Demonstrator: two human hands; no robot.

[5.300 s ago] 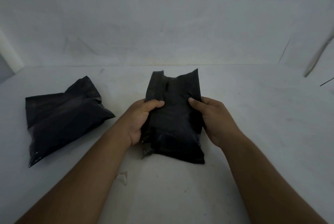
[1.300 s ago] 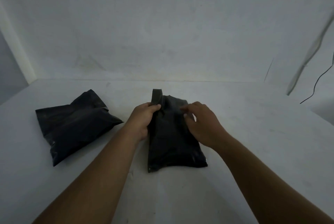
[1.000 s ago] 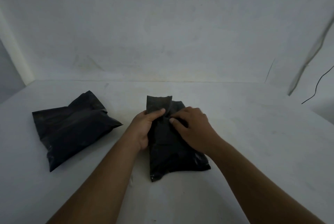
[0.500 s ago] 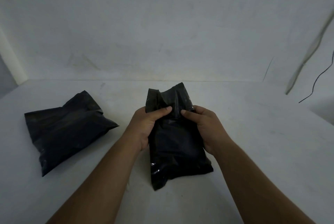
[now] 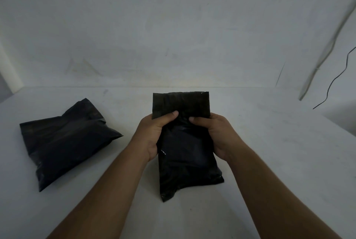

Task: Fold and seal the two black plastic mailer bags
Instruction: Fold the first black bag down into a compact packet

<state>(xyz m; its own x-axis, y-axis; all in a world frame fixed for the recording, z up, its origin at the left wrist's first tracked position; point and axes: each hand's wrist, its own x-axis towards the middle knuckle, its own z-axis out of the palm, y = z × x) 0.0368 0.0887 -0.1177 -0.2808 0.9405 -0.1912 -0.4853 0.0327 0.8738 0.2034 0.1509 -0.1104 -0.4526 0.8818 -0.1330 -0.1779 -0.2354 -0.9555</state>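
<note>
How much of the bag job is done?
Maybe half. The left bag lies untouched on the table, its top apparently folded; its seal is too dark to see. In hand: the left hand and right hand grip the middle bag, flap standing up unfolded. Left: folding it down and sealing.

The fingers of the left hand [image 5: 154, 134] and the right hand [image 5: 219, 134] are hidden behind the mailer bag [image 5: 186, 157] they grip over the middle of the surface [image 5: 269, 152], and both forearms are cut off by the picture's bottom edge. The black plastic is too dark to tell whether its raised top flap is stuck, or how the second mailer bag [image 5: 63, 142] near the surface's left edge is closed. Past the far right corner a blurred pale strip [image 5: 323, 49] leaves the picture's top edge, and a thin black wire [image 5: 335, 80] leaves its right edge.
</note>
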